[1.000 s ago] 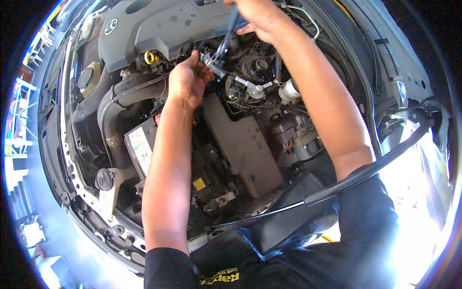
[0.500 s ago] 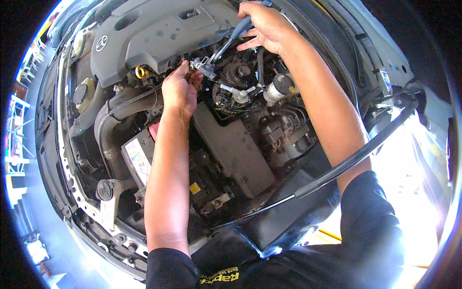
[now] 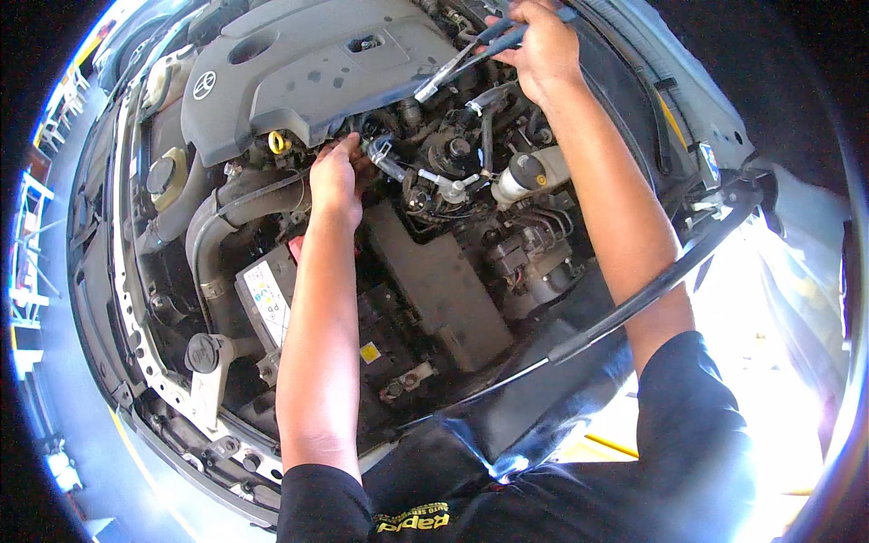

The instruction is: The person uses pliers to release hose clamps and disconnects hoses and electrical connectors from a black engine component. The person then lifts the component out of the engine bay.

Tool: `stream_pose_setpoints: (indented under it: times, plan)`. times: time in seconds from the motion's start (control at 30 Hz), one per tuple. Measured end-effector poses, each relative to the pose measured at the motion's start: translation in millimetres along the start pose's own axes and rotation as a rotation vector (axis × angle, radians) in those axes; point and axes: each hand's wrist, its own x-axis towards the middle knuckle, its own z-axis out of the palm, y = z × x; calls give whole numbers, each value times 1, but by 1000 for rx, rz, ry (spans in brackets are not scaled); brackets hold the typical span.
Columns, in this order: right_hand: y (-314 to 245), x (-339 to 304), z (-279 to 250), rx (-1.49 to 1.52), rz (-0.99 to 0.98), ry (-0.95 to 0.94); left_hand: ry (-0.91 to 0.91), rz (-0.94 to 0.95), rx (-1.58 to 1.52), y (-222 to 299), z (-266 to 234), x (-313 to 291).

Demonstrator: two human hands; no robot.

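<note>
My right hand [image 3: 546, 50] is wrapped round the blue handles of a pair of pliers [image 3: 466, 61] at the upper right. The metal jaws reach down and left over the edge of the engine cover, apart from the hose. Beside the cover's near edge, my left hand [image 3: 337, 176] has its fingers curled in at the end of a short grey hose [image 3: 389, 161] with a clamp on it. What those fingers pinch is hidden behind the hand. Just right of the hose sits a light grey pipe fitting [image 3: 451, 187].
The dark engine cover [image 3: 317, 63] spans the top. A battery [image 3: 265, 294] and a black box cover [image 3: 444, 294] lie below my hands, with a fluid reservoir [image 3: 522, 176] to the right. A black strut [image 3: 652, 290] crosses my right forearm; a yellow dipstick ring [image 3: 278, 142] stands left.
The pliers have come off the clamp on the hose, moving up and to the right with my right hand. My left hand stays by the hose. The view has shifted slightly.
</note>
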Motion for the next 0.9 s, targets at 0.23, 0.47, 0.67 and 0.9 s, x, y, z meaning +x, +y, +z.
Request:
stream_pose_setpoints:
  times: [0.23, 0.47, 0.67, 0.9]
  plan:
    - [-15, -16, -61, -1, 114, -100, -96, -41, 239, 19, -8, -14]
    - [-32, -46, -102, 28, 126, -67, -236, 524, 986, 58, 31, -91]
    - [-31, -86, -61, 314, 89, -88, -595, 105, 402, 29, 114, -115]
    - [-31, -156, -47, -468, -668, -753, -438, 69, -37, 36, 122, -87]
